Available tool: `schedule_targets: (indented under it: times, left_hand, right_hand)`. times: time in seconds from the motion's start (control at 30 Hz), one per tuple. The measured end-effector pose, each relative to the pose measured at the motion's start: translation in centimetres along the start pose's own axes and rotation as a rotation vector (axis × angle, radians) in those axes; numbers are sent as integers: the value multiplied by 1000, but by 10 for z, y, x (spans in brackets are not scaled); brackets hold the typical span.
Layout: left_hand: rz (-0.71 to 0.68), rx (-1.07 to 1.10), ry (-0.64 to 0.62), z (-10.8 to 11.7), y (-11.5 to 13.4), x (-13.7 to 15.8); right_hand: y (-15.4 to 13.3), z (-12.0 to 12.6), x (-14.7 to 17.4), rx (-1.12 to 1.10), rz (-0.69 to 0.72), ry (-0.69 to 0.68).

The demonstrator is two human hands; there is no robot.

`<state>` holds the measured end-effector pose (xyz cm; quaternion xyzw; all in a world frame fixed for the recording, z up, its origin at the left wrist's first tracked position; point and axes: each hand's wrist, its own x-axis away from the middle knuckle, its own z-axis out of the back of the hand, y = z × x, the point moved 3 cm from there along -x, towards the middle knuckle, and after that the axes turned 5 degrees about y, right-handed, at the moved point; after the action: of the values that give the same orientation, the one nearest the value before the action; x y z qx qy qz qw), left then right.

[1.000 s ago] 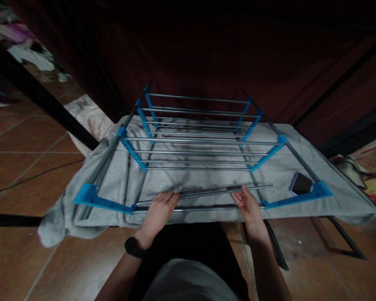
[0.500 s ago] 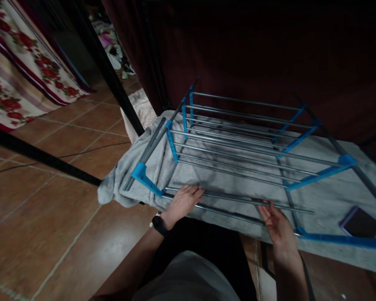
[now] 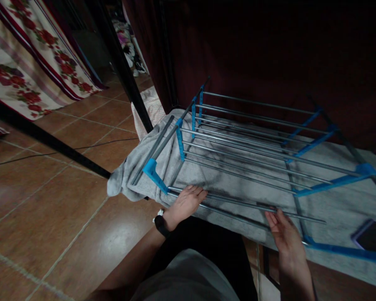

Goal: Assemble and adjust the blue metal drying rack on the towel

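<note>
A rack of grey metal tubes with blue plastic brackets (image 3: 158,177) lies on a grey cloth (image 3: 247,175). Along its near side runs a loose-ended metal rod (image 3: 232,200), its left end by a blue bracket and its right end over the cloth. My left hand (image 3: 188,201) is closed over the rod near that bracket, palm down. Further right, my right hand (image 3: 283,232) pinches the same rod from below between thumb and fingers. Another tube (image 3: 232,215) of the rack passes just nearer to me, partly behind both hands.
A phone (image 3: 371,238) lies on the cloth at the right. Black metal posts (image 3: 125,62) rise on the left, above a tiled floor (image 3: 81,217) with a thin cable (image 3: 65,151). Behind the rack hangs a dark red curtain (image 3: 244,54); a floral curtain (image 3: 40,54) is at far left.
The view has turned slightly left, so everything sits further right in the picture. Both hands stay on the rod, with little visible shift along it.
</note>
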<state>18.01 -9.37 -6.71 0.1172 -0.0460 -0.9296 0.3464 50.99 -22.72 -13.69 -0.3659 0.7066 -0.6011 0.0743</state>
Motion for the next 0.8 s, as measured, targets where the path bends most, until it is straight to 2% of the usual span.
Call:
schedule_targets:
  times: [0.1, 0.37, 0.6, 0.8]
  left_hand:
    - [-4, -12, -14, 1, 0, 2]
    - [-14, -24, 0, 1, -1, 6]
    - [-10, -21, -25, 2, -2, 7]
    - [2, -12, -34, 2, -4, 10]
  right_hand:
    - [-5, -4, 4, -7, -61, 56]
    - [-10, -6, 8, -27, -40, 51]
    - [-25, -16, 28, 45, 33, -49]
    - [-22, -13, 34, 81, 35, -50]
